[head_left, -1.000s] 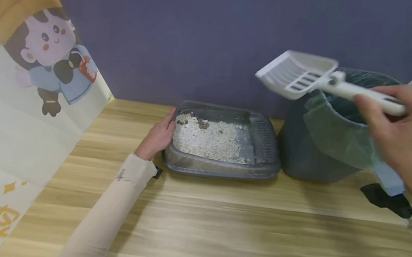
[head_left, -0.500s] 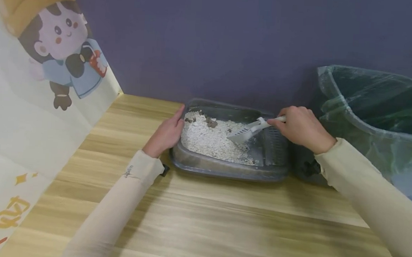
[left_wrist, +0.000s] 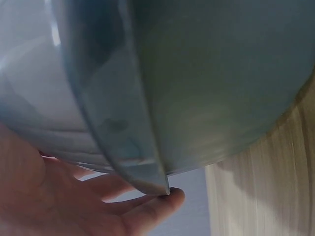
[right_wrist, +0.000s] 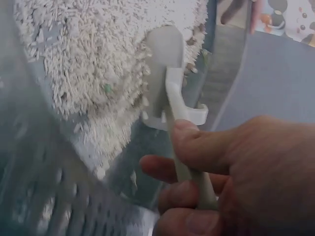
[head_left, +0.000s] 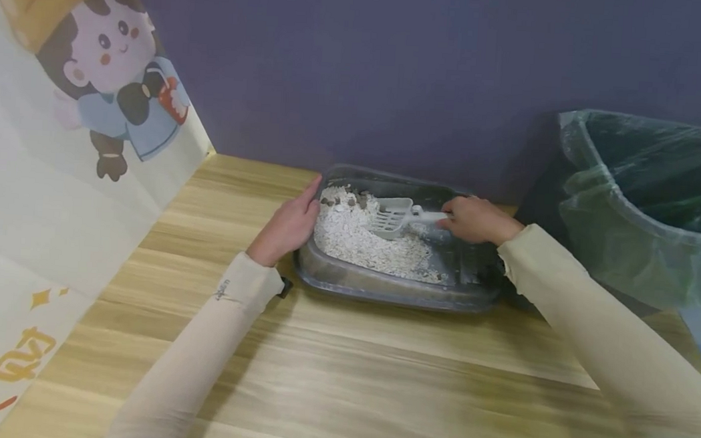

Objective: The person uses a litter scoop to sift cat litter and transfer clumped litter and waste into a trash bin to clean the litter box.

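grey tray [head_left: 391, 292], one, meets straight-fingered left hand [head_left: 286, 225]; right hand [head_left: 479, 220] grips one scoop [head_left: 399, 219].

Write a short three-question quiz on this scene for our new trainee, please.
1. Which hand holds the white scoop in the litter tray?
2. True or false: in the head view, the lined bin stands to the left of the tray.
3. What does the left hand touch? A) the scoop's handle; B) the bin's rim; C) the tray's side.

Key: 1. The right hand. 2. False; the lined bin stands to its right. 3. C.
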Demonstrator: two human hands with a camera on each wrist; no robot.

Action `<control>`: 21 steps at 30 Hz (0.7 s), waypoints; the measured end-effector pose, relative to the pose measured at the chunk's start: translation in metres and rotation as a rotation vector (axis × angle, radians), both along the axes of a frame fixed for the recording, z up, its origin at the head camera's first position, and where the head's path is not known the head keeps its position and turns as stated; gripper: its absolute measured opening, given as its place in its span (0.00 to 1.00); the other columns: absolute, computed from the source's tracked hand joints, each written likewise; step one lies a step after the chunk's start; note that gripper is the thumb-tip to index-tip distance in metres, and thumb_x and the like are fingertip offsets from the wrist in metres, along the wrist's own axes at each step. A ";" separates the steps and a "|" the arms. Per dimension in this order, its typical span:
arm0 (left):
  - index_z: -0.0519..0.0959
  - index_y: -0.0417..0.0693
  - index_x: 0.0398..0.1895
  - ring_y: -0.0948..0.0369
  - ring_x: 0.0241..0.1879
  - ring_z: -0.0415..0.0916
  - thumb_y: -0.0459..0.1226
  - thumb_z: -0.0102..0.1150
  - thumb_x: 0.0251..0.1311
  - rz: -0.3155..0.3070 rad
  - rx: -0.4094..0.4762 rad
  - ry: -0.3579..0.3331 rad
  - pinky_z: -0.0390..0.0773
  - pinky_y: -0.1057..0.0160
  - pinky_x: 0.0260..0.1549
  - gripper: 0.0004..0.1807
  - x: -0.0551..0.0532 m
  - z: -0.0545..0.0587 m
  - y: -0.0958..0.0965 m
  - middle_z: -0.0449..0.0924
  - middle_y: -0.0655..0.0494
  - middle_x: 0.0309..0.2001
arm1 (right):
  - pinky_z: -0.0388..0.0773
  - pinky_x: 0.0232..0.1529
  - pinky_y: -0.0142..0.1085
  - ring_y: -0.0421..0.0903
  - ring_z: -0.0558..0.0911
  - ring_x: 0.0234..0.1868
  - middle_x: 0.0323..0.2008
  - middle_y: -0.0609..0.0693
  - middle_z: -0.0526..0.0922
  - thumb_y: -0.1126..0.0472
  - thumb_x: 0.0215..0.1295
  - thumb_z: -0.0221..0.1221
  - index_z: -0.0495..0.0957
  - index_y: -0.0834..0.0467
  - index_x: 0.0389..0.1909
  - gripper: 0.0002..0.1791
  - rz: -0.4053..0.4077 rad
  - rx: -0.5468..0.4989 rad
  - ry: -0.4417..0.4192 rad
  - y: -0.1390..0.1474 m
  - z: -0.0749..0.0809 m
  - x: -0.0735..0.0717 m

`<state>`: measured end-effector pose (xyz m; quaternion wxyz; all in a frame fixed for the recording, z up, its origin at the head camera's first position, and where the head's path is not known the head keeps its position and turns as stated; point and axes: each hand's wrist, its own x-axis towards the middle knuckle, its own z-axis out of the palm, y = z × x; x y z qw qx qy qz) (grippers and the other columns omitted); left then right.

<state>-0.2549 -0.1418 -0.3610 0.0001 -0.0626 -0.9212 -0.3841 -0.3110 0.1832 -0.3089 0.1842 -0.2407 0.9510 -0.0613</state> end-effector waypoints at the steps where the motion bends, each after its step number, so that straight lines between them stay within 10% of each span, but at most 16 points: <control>1: 0.37 0.71 0.73 0.60 0.11 0.58 0.48 0.25 0.73 -0.001 -0.001 -0.003 0.72 0.55 0.21 0.28 0.000 0.000 0.000 0.68 0.45 0.61 | 0.73 0.50 0.54 0.52 0.81 0.37 0.47 0.62 0.79 0.55 0.72 0.49 0.68 0.69 0.61 0.25 0.006 0.001 -0.007 -0.003 -0.002 -0.002; 5: 0.37 0.72 0.73 0.62 0.10 0.56 0.48 0.25 0.73 -0.005 0.006 -0.002 0.73 0.56 0.16 0.28 0.001 0.001 0.001 0.73 0.45 0.47 | 0.75 0.43 0.50 0.48 0.79 0.33 0.44 0.59 0.80 0.54 0.73 0.49 0.69 0.66 0.61 0.24 0.038 0.000 -0.017 -0.013 -0.008 -0.011; 9: 0.37 0.73 0.73 0.62 0.10 0.56 0.49 0.26 0.73 -0.019 0.011 -0.005 0.72 0.57 0.15 0.28 0.001 0.002 0.002 0.69 0.44 0.60 | 0.74 0.41 0.48 0.50 0.79 0.38 0.50 0.59 0.77 0.54 0.73 0.48 0.67 0.64 0.63 0.24 0.064 -0.007 -0.036 -0.023 -0.014 -0.019; 16: 0.37 0.73 0.73 0.61 0.11 0.57 0.49 0.25 0.73 0.005 -0.026 -0.003 0.72 0.56 0.17 0.27 0.000 0.004 0.002 0.73 0.44 0.40 | 0.69 0.56 0.52 0.56 0.70 0.60 0.66 0.62 0.63 0.51 0.75 0.44 0.54 0.61 0.70 0.29 0.098 -0.074 -0.181 -0.036 -0.022 -0.021; 21: 0.37 0.70 0.73 0.59 0.11 0.59 0.48 0.25 0.73 0.003 -0.018 -0.002 0.73 0.55 0.15 0.28 -0.001 0.001 0.003 0.70 0.45 0.34 | 0.73 0.49 0.49 0.53 0.75 0.52 0.60 0.60 0.69 0.49 0.75 0.41 0.58 0.60 0.67 0.27 0.133 -0.121 -0.194 -0.036 -0.026 -0.016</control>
